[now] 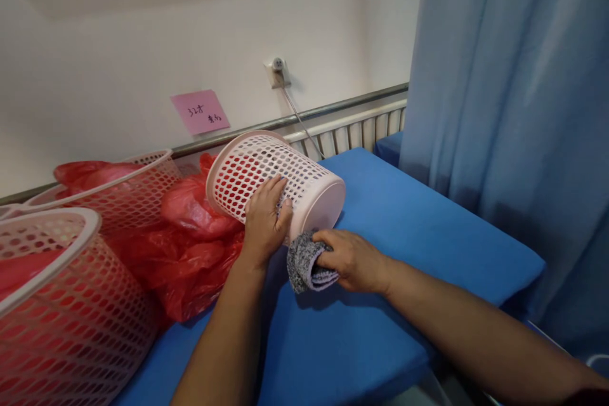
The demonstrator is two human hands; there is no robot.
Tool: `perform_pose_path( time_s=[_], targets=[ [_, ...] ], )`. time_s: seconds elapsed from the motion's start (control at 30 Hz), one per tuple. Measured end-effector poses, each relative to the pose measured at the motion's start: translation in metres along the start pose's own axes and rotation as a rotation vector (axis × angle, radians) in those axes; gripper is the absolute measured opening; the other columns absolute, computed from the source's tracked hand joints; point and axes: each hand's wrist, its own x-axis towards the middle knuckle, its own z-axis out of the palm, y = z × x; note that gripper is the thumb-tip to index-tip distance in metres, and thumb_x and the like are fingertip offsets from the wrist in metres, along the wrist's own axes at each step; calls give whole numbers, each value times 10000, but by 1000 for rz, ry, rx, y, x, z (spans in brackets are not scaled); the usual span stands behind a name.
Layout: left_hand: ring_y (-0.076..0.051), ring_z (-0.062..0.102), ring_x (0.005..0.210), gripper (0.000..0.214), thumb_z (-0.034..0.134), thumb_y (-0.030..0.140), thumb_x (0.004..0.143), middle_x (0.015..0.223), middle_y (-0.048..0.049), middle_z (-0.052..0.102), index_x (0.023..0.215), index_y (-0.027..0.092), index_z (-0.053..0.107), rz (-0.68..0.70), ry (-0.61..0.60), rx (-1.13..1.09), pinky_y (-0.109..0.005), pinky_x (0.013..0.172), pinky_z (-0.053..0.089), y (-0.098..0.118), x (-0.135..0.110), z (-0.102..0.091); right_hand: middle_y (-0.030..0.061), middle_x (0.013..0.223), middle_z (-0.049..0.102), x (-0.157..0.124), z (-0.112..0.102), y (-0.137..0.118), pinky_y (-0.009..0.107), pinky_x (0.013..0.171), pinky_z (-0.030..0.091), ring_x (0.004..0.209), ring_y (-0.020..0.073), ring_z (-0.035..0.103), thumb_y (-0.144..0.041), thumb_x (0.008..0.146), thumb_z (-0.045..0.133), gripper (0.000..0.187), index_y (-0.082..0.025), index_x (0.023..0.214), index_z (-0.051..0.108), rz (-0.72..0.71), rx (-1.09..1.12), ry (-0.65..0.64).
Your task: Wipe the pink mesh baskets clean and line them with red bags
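Note:
A pink perforated plastic basket (304, 185) lies tipped on its side on the blue mattress (404, 228), its mouth facing left. My left hand (264, 223) rests flat against the basket's side wall, fingers together, steadying it. My right hand (349, 260) is closed on a folded grey cloth (304, 261), held against the lower side of the basket near its base.
Two more pink baskets (52, 304) (128, 193) stand at the left with red plastic bags (190, 247) in and around them. A pale blue curtain (514, 108) hangs at the right. Behind are the wall, a pink note (200, 111) and a socket with a cable (278, 73).

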Motion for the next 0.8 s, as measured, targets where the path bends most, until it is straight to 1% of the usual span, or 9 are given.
perform_pose_path(
  time_s=[0.13,0.27,0.33,0.43,0.47,0.53,0.67,0.73,0.8],
  targets=[
    [-307,488,1413,505,397,388,981,1504,-133,562,1390,162,588,2,2,-1,-535,1203,354,0,1,0,115,1327,583,2,6,11,419,1000,522,1152,263,598,-89,781,607,425,-236,1178,644,79,-36,304],
    [-303,487,1415,499,399,379,977,1495,-128,573,1387,170,591,-9,1,-5,-539,1203,353,1,0,1,133,1318,528,6,13,28,439,1026,520,1203,289,577,-102,748,608,581,-229,1312,551,429,-9,523],
    [-305,483,1418,499,403,376,976,1495,-130,573,1390,166,589,-11,5,-6,-542,1206,349,2,0,2,132,1248,529,7,16,39,440,986,539,1127,292,609,-142,762,600,525,-207,1281,559,671,9,556],
    [-306,491,1409,501,411,381,974,1493,-131,574,1390,164,587,-5,12,-4,-538,1201,359,2,0,3,108,1152,546,5,17,52,450,940,552,1015,290,640,-193,773,592,451,-204,1224,586,956,37,473],
    [-306,492,1408,501,410,384,974,1493,-131,573,1389,165,586,-3,15,-3,-536,1201,360,2,0,4,103,1144,549,5,17,53,452,948,549,1015,291,641,-202,771,596,451,-207,1222,587,988,49,450],
    [-305,491,1410,502,403,389,977,1494,-132,573,1387,164,587,-1,21,-2,-537,1204,356,2,-1,4,102,1166,548,3,16,50,447,988,535,1056,290,633,-194,760,601,485,-212,1244,576,926,66,468],
    [-304,484,1418,503,395,396,978,1502,-124,567,1389,176,583,0,15,0,-549,1208,347,1,-1,4,118,1274,515,6,15,35,438,1054,505,1175,291,587,-168,728,621,593,-217,1311,526,577,88,540],
    [-301,482,1419,502,397,394,977,1503,-123,566,1390,178,582,-2,12,0,-549,1210,344,1,-1,4,124,1278,514,8,16,34,441,1049,507,1187,297,581,-179,731,626,592,-215,1312,519,603,86,541],
    [-301,486,1416,500,403,387,973,1497,-126,571,1385,173,588,-5,14,-3,-545,1213,341,1,-1,3,125,1244,532,8,17,40,448,1023,518,1151,302,602,-195,748,613,546,-207,1288,534,793,73,504]
  ],
)
